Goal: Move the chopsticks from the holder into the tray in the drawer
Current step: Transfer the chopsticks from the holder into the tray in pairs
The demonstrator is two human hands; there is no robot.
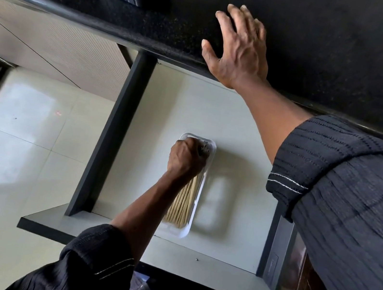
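Step in hand: placement, the late part of the task. The chopsticks are already down in the white tray on the floor of the open drawer. They lie as one bundle along the tray's long axis, pale tips toward 6 o'clock and dark ends toward 12.

Left hand sits at the 12 o'clock end of the tray, fingers curled into a fist round the dark ends, so it's holding the bundle rather than just touching it. The fingertips are hidden under the hand, so I can't tell how tight the grip is.

Right hand is up at about 1 o'clock from the tray, flat on the black countertop. Its fingers are spread and it holds nothing — reads as a brace.

The holder isn't in view, so I can't say whether any sticks are left in it.

Next move, my read: uncurl the left fingers and lift straight up so nothing gets dragged out. A stick could ride up over the tray's 3 o'clock rim — nudge it flat if so.
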